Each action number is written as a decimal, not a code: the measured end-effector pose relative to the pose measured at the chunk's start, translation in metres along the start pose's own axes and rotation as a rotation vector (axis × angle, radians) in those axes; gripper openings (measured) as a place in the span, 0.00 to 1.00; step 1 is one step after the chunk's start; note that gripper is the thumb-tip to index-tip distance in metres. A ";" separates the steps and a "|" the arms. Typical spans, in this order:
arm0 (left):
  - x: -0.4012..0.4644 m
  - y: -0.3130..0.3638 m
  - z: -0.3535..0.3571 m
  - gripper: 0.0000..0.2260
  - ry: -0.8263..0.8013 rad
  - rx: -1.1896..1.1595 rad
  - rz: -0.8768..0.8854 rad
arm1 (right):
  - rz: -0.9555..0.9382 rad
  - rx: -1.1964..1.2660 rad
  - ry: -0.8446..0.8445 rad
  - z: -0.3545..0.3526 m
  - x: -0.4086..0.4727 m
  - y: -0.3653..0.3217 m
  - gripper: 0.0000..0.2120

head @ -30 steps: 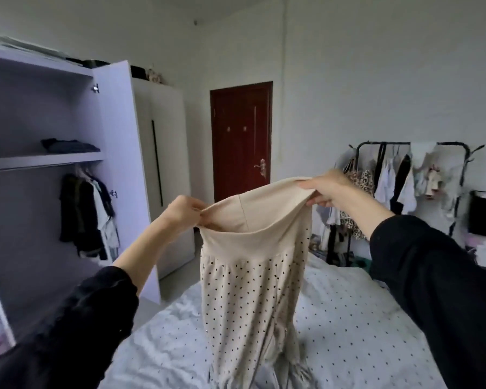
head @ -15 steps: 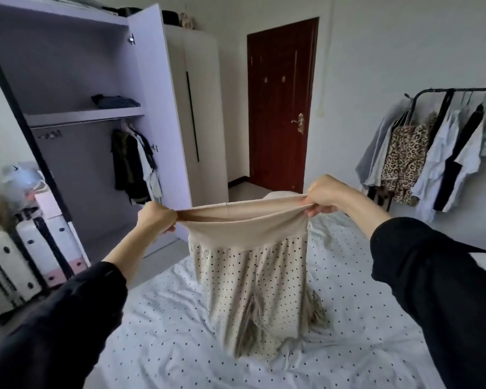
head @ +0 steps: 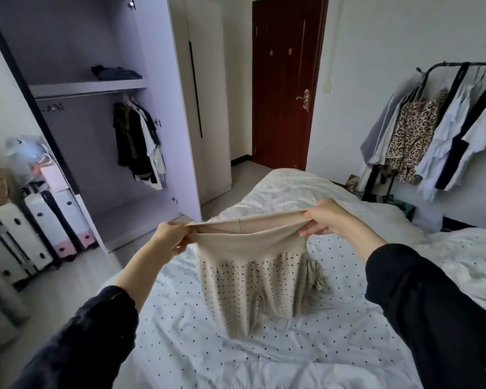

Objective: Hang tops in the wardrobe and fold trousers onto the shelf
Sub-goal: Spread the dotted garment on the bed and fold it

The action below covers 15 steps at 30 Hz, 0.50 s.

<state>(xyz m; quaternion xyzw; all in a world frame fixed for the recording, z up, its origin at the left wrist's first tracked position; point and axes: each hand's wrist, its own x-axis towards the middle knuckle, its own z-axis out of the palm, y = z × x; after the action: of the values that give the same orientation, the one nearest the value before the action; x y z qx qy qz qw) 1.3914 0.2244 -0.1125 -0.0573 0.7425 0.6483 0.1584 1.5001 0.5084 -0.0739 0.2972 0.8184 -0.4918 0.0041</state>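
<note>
trousers: beige soft-knit trousers with small dark dots and a plain wide waistband, held up over the bed, waistband stretched flat between both hands, legs hanging down with the lower ends bunched on the sheet
left hand: left hand pinches the left end of the waistband, fingers curled round the fabric
right hand: right hand grips the right end of the waistband, thumb on top, fingers tucked under
sleeves: black long sleeves, pushed up the forearms
bed: white dotted rumpled bedsheet, under and touching the trouser legs
wardrobe: pale lilac open wardrobe far left, door swung out
shelf: wardrobe shelf with a dark folded garment on it, probably trousers, too small to tell
rail: dark and light tops on hangers below the shelf
door: dark red wooden door, far centre, closed
rack: black metal clothes rack far right, holding a leopard-print top and pale shirts
floor left: white storage boxes beside the wardrobe
</note>
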 end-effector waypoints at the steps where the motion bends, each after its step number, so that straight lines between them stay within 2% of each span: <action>1: -0.003 -0.006 -0.002 0.09 -0.046 0.057 0.023 | 0.005 -0.009 -0.022 0.002 -0.003 0.004 0.09; 3: -0.009 -0.015 -0.006 0.10 -0.120 0.159 0.055 | 0.000 -0.018 -0.078 0.005 -0.008 0.011 0.13; 5: -0.009 -0.022 -0.011 0.10 -0.127 0.230 0.061 | 0.000 -0.021 -0.176 0.003 -0.012 0.012 0.15; 7: -0.008 -0.029 -0.020 0.09 -0.109 0.250 0.032 | 0.010 -0.033 -0.334 0.001 -0.016 0.013 0.12; 9: -0.006 -0.035 -0.029 0.08 -0.119 0.227 -0.020 | -0.011 -0.044 -0.420 0.000 -0.020 0.012 0.05; 11: -0.005 -0.038 -0.037 0.08 -0.157 0.196 -0.038 | -0.050 -0.103 -0.353 0.004 -0.022 0.010 0.06; 13: -0.008 -0.037 -0.044 0.09 -0.209 0.205 -0.011 | -0.124 -0.282 -0.207 0.009 -0.022 0.006 0.07; 15: -0.012 -0.035 -0.048 0.13 -0.289 0.239 0.032 | -0.212 -0.402 -0.145 0.016 -0.022 0.002 0.15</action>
<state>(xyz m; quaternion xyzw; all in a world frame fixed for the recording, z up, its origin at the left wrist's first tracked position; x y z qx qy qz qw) 1.4051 0.1708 -0.1369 0.0676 0.7845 0.5594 0.2590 1.5143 0.4858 -0.0771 0.1666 0.9242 -0.3365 0.0702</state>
